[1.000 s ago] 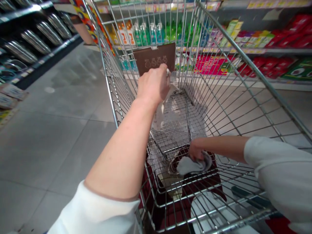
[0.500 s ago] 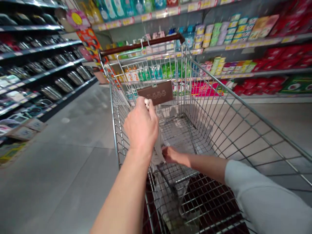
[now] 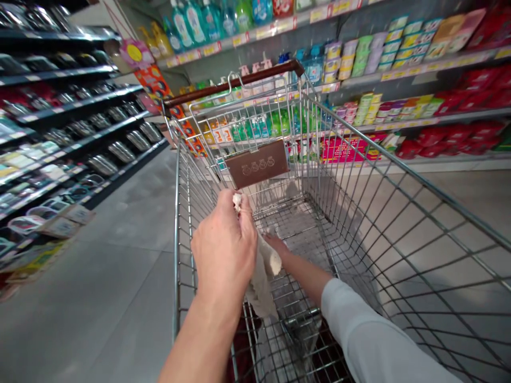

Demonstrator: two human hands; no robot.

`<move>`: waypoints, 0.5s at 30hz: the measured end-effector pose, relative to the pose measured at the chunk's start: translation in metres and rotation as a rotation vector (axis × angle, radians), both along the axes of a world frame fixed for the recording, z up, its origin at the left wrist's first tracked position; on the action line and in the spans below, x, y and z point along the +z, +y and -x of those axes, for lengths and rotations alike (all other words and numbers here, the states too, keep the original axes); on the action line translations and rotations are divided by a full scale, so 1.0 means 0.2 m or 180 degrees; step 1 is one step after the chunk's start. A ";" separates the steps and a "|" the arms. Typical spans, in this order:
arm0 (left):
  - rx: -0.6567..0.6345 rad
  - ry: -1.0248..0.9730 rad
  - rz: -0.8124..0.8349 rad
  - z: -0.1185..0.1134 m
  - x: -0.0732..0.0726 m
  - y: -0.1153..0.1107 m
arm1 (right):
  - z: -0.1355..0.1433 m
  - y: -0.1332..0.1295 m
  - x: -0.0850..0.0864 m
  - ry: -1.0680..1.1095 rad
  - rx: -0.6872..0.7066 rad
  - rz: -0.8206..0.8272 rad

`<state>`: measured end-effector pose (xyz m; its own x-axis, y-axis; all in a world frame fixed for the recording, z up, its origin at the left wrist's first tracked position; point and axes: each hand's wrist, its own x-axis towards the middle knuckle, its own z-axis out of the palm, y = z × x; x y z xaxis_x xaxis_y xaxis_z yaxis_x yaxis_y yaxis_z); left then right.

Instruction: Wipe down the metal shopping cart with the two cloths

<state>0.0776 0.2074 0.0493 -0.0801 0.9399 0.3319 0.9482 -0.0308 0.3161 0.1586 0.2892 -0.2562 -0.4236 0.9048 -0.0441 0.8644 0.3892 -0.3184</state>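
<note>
Gripping a pale, off-white cloth [image 3: 261, 276], the left hand [image 3: 224, 250] is closed around its top edge, a small tuft poking out above the fingers. The fabric looks soft and crumpled — it hangs limp below the fist, inside a wire shopping cart [image 3: 383, 213]. The right hand [image 3: 275, 243] reaches in from the right and touches the hanging cloth; whether it is closed on the fabric cannot be told. A brown placard [image 3: 257, 165] hangs on the cart's far end, under a brown handle bar [image 3: 235, 82]. Store shelves [image 3: 399, 69] of bright packages line the aisle.
</note>
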 end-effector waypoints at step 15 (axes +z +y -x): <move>-0.0063 0.0149 0.0051 0.01 -0.01 0.04 | -0.80 0.07 -0.12 -0.0852 -0.1720 0.0719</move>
<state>0.0748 0.2145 0.0472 -0.0461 0.9463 0.3199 0.9613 -0.0451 0.2720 0.3188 0.3022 -0.2796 0.1415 0.9435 -0.2996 0.9807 -0.1749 -0.0876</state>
